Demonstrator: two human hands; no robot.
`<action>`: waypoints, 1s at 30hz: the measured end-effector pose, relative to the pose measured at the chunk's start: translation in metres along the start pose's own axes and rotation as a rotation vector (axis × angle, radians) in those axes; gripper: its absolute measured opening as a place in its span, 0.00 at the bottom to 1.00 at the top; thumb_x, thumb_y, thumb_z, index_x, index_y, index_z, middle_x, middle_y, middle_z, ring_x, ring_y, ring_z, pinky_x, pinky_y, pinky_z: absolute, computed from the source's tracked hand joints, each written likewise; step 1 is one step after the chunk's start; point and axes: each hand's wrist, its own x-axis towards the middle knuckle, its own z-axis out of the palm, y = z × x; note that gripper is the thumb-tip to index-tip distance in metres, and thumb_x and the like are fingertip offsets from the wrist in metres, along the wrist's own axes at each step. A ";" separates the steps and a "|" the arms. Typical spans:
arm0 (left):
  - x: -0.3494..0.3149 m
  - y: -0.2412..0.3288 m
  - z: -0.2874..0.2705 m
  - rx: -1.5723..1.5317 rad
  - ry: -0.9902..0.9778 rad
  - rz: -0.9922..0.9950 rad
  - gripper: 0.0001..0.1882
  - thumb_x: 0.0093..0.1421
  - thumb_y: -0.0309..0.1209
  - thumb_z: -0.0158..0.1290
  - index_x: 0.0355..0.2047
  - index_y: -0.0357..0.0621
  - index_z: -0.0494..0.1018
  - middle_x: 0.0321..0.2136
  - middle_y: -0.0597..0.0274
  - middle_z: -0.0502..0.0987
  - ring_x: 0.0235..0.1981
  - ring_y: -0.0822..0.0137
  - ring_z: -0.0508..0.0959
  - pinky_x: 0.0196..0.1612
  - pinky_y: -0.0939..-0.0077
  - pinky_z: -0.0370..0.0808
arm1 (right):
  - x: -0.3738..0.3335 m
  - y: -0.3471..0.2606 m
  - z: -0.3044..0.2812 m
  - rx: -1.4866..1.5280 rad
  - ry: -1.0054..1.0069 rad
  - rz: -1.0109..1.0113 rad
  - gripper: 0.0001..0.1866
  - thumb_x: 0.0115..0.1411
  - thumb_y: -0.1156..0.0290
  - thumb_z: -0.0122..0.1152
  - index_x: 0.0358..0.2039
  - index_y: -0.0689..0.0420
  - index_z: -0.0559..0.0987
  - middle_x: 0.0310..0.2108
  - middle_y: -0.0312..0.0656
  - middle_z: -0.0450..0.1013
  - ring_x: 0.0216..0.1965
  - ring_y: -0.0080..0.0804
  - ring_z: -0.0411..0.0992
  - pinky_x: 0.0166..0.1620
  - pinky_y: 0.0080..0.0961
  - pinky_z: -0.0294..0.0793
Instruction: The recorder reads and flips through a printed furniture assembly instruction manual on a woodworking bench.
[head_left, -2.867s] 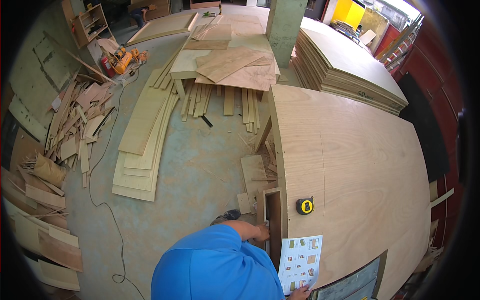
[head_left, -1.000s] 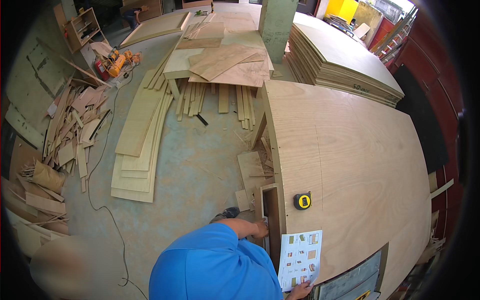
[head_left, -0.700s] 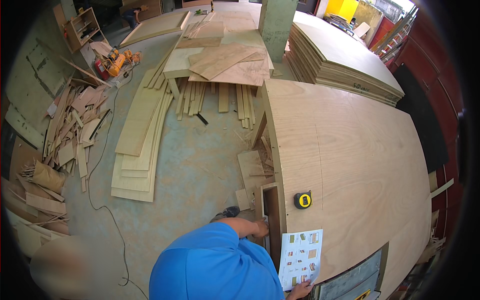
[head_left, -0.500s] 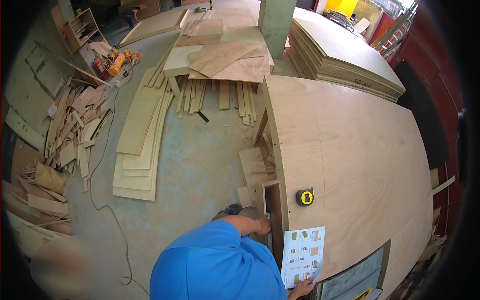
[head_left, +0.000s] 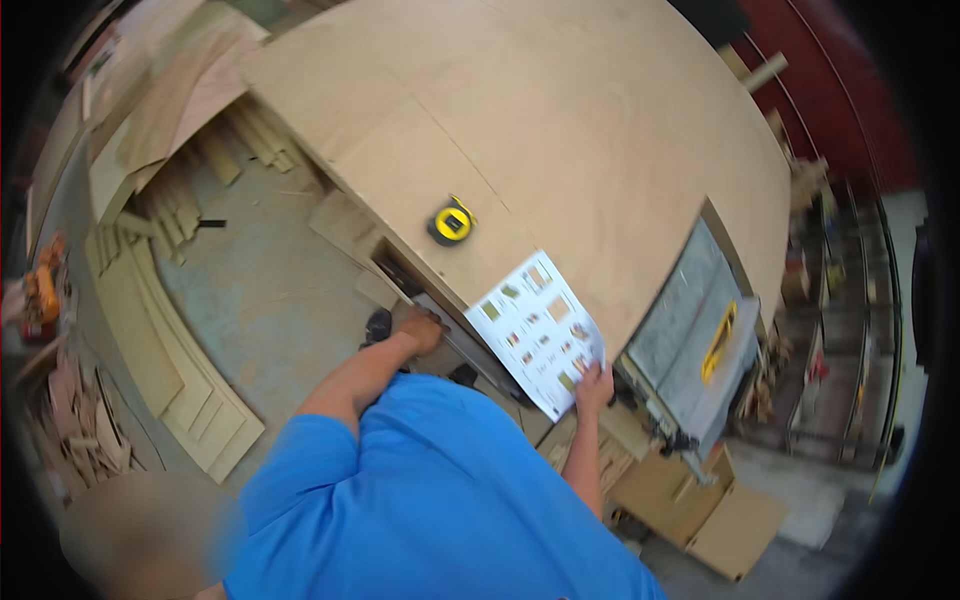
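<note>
My left hand (head_left: pixel 424 331) has its fingers curled over the edge of a narrow wooden drawer (head_left: pixel 398 272) at the side of the large plywood-topped bench (head_left: pixel 590 130). The inside of this drawer is mostly dark, and its contents cannot be made out. Between thumb and fingers, my right hand (head_left: pixel 594 388) pinches the lower right corner of a white paper sheet (head_left: pixel 535 330) printed with small coloured pictures. The sheet overlaps the bench's near edge. Beyond it on the plywood lies a yellow and black tape measure (head_left: pixel 452 223).
A grey metal saw table (head_left: pixel 675 300) with a yellow strip (head_left: pixel 720 340) is set into the bench opening at right. Long boards (head_left: pixel 190 380) lie stacked on the floor at left, near wood scraps (head_left: pixel 90 430). A cardboard box (head_left: pixel 690 500) sits at lower right.
The view has swung to the right, bringing more of the saw table into sight. My left hand stays at the drawer; my right hand still holds the sheet, now seen more fully.
</note>
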 end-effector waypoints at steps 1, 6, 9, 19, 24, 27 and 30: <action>0.001 -0.004 -0.002 -0.050 -0.002 -0.003 0.21 0.67 0.43 0.48 0.59 0.62 0.78 0.60 0.58 0.76 0.66 0.53 0.69 0.71 0.36 0.54 | -0.004 -0.014 -0.001 0.064 0.037 -0.008 0.17 0.70 0.60 0.55 0.45 0.61 0.81 0.33 0.56 0.80 0.36 0.52 0.80 0.40 0.43 0.76; 0.010 0.001 -0.007 -0.045 -0.006 0.095 0.22 0.68 0.42 0.49 0.60 0.62 0.76 0.60 0.59 0.76 0.67 0.53 0.67 0.72 0.37 0.51 | -0.004 -0.020 -0.011 0.042 0.069 0.085 0.15 0.70 0.59 0.55 0.43 0.58 0.81 0.30 0.55 0.79 0.34 0.54 0.80 0.38 0.44 0.76; 0.013 0.003 0.004 -0.056 0.068 0.093 0.21 0.67 0.42 0.51 0.60 0.61 0.77 0.60 0.59 0.76 0.65 0.52 0.68 0.71 0.38 0.52 | -0.004 -0.020 -0.010 0.032 0.067 0.130 0.15 0.70 0.59 0.55 0.43 0.56 0.80 0.30 0.56 0.79 0.35 0.59 0.78 0.38 0.49 0.74; 0.006 0.009 -0.002 0.004 0.041 0.092 0.24 0.66 0.44 0.52 0.62 0.61 0.74 0.62 0.59 0.73 0.66 0.50 0.67 0.71 0.37 0.52 | -0.011 -0.021 -0.018 0.071 0.097 0.162 0.12 0.69 0.60 0.55 0.41 0.53 0.80 0.32 0.54 0.79 0.37 0.61 0.77 0.40 0.52 0.73; 0.002 0.020 -0.018 0.016 -0.032 0.080 0.26 0.67 0.45 0.52 0.64 0.58 0.73 0.66 0.55 0.70 0.69 0.49 0.65 0.71 0.37 0.55 | -0.008 -0.013 -0.017 0.096 0.106 0.150 0.13 0.68 0.59 0.55 0.41 0.55 0.81 0.31 0.55 0.79 0.36 0.60 0.78 0.39 0.49 0.74; -0.008 0.034 -0.047 -0.428 -0.145 0.323 0.27 0.66 0.44 0.56 0.62 0.49 0.74 0.63 0.51 0.72 0.64 0.48 0.70 0.69 0.50 0.63 | -0.003 -0.013 -0.025 0.143 -0.018 0.214 0.14 0.68 0.58 0.57 0.41 0.55 0.81 0.31 0.54 0.79 0.36 0.56 0.79 0.40 0.46 0.75; -0.097 0.115 -0.196 -0.923 -0.517 0.466 0.24 0.65 0.40 0.61 0.57 0.39 0.77 0.55 0.51 0.77 0.55 0.49 0.77 0.62 0.62 0.70 | 0.001 -0.001 -0.019 0.170 -0.010 0.192 0.15 0.68 0.57 0.58 0.43 0.55 0.82 0.31 0.53 0.80 0.34 0.52 0.79 0.40 0.44 0.75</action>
